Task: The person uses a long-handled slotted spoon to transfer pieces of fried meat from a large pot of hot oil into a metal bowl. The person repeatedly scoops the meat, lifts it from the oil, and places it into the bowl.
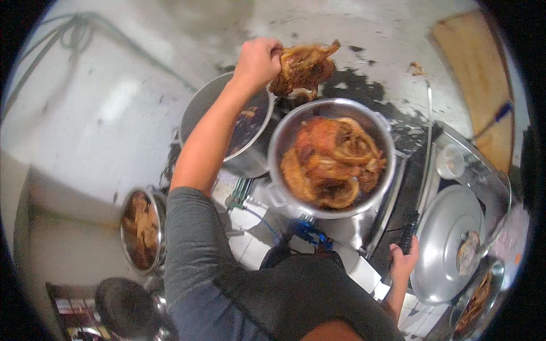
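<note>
My left hand (258, 59) is raised over the back rim of a tall metal pot (251, 164) and grips a browned piece of cooked meat (305, 66) by one end. Dark liquid with a few scraps shows inside that pot. Just right of it stands a large metal pot (275, 149) heaped with browned meat (341, 162). At the right, my right hand (403, 258) is closed on the black handle of a long metal utensil (424, 170), which points away from me. A small scrap lies by its far tip; the kind of tip is unclear.
A large metal lid (443, 251) lies at the right, near a small white container (450, 162) and a metal dish of meat (473, 307). At the left stands another pot of food (143, 230). A wooden board (477, 85) leans at the back right. Hoses (243, 187) hang below the pots.
</note>
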Tool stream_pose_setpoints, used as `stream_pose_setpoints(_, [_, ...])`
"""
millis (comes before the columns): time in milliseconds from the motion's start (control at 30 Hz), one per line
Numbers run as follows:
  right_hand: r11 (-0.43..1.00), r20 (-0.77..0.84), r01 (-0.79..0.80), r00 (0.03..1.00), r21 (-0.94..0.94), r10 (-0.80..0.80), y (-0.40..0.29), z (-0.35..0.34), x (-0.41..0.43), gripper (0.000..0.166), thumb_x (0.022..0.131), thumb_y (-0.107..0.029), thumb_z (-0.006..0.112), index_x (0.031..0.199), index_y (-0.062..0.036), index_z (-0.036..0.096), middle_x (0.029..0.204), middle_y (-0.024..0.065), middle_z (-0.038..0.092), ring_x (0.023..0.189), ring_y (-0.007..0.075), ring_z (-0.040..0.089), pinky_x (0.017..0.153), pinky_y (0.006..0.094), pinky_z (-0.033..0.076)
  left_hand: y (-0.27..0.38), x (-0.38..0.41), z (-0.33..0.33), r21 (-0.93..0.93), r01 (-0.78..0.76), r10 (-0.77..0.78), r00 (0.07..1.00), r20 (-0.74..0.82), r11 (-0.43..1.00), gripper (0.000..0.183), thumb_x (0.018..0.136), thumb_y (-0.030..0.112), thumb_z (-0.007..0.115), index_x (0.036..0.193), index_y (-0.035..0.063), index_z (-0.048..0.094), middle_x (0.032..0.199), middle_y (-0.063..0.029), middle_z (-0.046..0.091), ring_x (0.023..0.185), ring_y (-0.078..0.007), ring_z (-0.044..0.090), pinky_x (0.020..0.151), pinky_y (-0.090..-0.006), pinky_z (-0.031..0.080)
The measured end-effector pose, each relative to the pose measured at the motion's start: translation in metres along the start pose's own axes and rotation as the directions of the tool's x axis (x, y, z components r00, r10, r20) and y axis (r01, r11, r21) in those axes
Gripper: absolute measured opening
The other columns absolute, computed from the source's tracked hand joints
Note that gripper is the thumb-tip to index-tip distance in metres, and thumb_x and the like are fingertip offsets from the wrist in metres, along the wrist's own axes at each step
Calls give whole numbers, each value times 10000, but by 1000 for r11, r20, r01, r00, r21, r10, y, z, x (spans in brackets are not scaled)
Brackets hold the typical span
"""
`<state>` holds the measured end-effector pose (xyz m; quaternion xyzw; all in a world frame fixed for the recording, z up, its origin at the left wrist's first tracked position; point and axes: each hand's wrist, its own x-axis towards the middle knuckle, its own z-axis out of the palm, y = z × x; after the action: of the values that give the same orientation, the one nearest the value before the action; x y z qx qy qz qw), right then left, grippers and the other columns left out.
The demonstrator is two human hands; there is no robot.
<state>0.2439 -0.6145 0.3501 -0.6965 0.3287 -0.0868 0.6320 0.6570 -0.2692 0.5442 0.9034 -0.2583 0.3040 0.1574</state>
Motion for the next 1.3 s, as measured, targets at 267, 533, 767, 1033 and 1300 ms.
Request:
stream_pose_setpoints(267, [975,113,128,988,-183,-108,21,50,12,619,743,-22,705,1319,57,493,1092,101,581,950,188,567,866,317,475,-128,-105,-51,367,161,-336,808,484,916,163,742,88,664,855,-6,733,866,-264,687,847,-410,691,796,-466,566])
stream_pose_setpoints(533, [974,103,130,988,-185,-113,13,128,-39,621,730,25,689,1312,59,474,1001,96,585,774,126,562,622,255,476,-247,-254,15,355,92,-314,698,644,931,173,782,91,656,898,-15,728,949,-220,705,942,-370,699,832,-449,569])
stream_pose_setpoints(767, [980,-17,132,991,-151,-136,-11,156,-80,679,726,-1,714,1350,53,452,1048,104,580,696,135,544,533,256,462,-275,-285,70,310,116,-325,504,800,943,212,829,90,600,970,1,731,1029,-228,701,980,-363,697,853,-452,567])
stream_pose_setpoints(1033, [827,50,399,909,-396,-414,1,110,-56,712,748,-15,720,1401,14,440,1290,167,526,1127,269,561,969,390,469,-296,-208,8,281,400,-480,810,336,872,174,839,106,600,939,14,709,955,-235,693,912,-393,684,828,-486,555])
stream_pose_setpoints(1300, [167,736,836,542,-523,-405,-216,161,-11,714,823,-40,668,1483,-115,406,1199,231,602,909,410,628,828,448,490,-166,-271,-296,-128,513,-471,623,-624,849,261,976,120,574,1202,45,681,900,-17,693,685,-40,506,613,-198,404])
